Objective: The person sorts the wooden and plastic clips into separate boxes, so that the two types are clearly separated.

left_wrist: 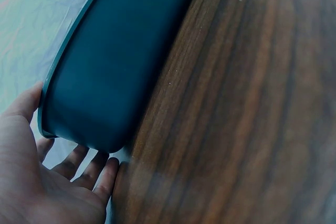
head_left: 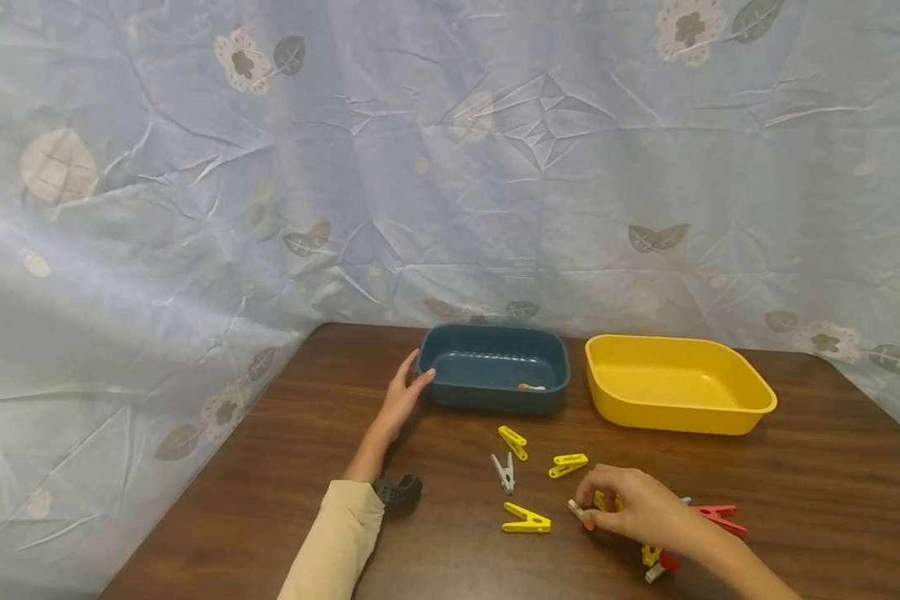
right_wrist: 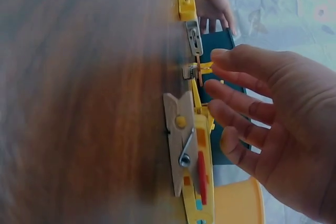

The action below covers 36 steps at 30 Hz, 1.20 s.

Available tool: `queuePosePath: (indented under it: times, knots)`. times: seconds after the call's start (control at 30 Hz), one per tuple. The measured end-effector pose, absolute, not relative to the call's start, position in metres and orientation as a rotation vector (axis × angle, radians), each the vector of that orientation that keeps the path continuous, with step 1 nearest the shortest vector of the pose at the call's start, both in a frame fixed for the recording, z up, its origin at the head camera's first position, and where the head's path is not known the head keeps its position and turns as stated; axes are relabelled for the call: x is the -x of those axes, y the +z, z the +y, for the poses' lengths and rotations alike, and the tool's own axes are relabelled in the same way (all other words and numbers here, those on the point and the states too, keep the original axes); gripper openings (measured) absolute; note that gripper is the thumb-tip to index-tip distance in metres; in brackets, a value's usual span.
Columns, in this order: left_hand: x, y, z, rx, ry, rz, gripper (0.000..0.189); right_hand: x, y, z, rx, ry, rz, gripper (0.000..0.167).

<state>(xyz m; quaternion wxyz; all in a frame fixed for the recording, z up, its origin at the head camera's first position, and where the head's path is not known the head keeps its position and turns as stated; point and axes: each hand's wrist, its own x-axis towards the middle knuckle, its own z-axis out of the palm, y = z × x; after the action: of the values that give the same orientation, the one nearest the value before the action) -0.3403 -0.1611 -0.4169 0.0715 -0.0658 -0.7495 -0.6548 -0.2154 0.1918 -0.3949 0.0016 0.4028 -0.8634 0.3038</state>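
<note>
We see the left hand (head_left: pixel 401 400) spread loosely against the blue bin (head_left: pixel 487 401), presumably steadying it, while the right hand (head_left: pixel 632 505) pinches a peg (head_left: pixel 576 507) over the table (head_left: pixel 450 542), a grip suiting something so small.

The clothespins (head_left: pixel 538 524) are yellow, grey, red and pale wood, one tub (head_left: pixel 495 402) dark blue, another tub (head_left: pixel 667 417) yellow, the tabletop (head_left: pixel 292 450) wood-grained brown, the curtain (head_left: pixel 435 200) pale grey-lilac with flowers and leaves.
</note>
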Motion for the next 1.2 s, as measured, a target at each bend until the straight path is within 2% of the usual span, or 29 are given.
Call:
queuePosePath:
  times: [0.2,0.57,0.83,1.2]
  knots:
    - [0.329,-0.405,-0.159,0.212,-1.974,-2.265,0.065,0.216,-0.399,0.192,-1.276,0.946,-2.735,0.01]
    - [0.348,-0.427,-0.162,0.173,-1.916,-2.266,0.065,0.218,-0.404,0.192,-1.326,0.915,-2.677,0.013]
    - [0.323,-0.401,-0.157,0.209,-1.953,-2.291,0.063,0.216,-0.404,0.193,-1.295,0.898,-2.751,0.016]
    - [0.321,-0.399,-0.157,0.214,-1.927,-2.314,0.062,0.217,-0.404,0.193,-1.283,0.883,-2.781,0.019]
